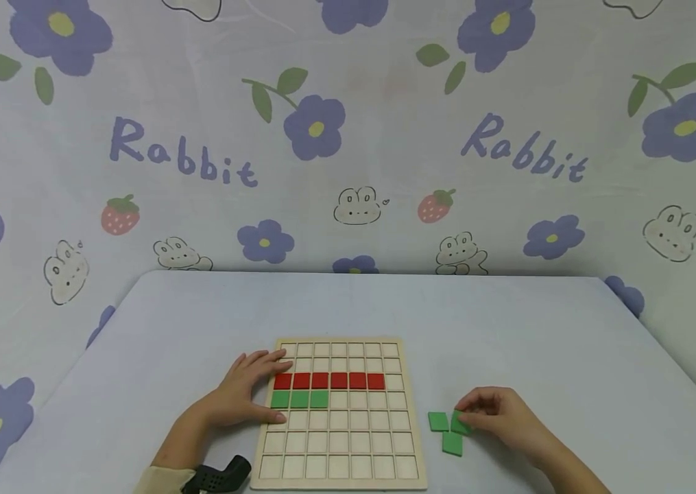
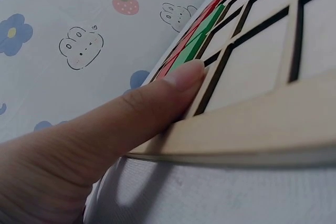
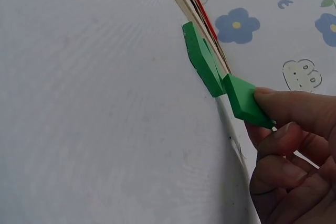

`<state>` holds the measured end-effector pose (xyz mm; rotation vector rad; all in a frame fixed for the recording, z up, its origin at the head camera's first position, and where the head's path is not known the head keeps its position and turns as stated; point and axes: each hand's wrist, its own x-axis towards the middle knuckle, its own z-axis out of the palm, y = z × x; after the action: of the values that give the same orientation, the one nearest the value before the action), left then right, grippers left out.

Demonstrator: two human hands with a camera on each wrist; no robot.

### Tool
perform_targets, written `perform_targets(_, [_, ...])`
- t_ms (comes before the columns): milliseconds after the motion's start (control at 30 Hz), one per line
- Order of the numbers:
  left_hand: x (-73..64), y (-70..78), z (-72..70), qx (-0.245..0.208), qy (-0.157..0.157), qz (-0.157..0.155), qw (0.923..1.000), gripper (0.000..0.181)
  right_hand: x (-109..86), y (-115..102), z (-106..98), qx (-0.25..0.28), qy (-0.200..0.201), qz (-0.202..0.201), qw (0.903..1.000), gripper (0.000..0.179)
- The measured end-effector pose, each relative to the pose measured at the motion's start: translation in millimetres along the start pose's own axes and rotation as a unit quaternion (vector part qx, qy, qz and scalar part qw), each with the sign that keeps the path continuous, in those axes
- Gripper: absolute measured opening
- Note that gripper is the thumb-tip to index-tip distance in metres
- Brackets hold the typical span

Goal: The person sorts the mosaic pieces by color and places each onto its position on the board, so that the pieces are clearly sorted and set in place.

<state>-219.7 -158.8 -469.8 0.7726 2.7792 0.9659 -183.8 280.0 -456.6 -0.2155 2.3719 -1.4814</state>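
A wooden grid board (image 1: 338, 439) lies on the white table. Across one of its rows runs a line of several red tiles (image 1: 338, 381), with three green tiles (image 1: 300, 398) in the row below. My left hand (image 1: 233, 394) rests on the board's left edge, fingers spread; in the left wrist view its thumb (image 2: 184, 80) presses on the frame. To the right of the board, my right hand (image 1: 502, 415) pinches a green tile (image 3: 244, 100) between thumb and fingers. Two more green tiles, one upper left (image 1: 437, 421) and one nearer me (image 1: 452, 444), lie beside it.
A black wrist strap piece (image 1: 221, 475) sits by the left sleeve (image 1: 162, 480), close to the board's lower left corner. Behind the table's far edge (image 1: 372, 274) hangs a white cloth (image 1: 385, 158) printed with flowers and rabbits.
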Motion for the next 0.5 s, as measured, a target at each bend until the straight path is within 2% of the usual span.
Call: perform_targets(500, [-0.5, -1.1, 1.0, 0.005, 0.002, 0.009, 0.9999, 0.086, 6.4, -16.4, 11.4, 0.003, -0.014, -0.019, 0.9997, 0.028])
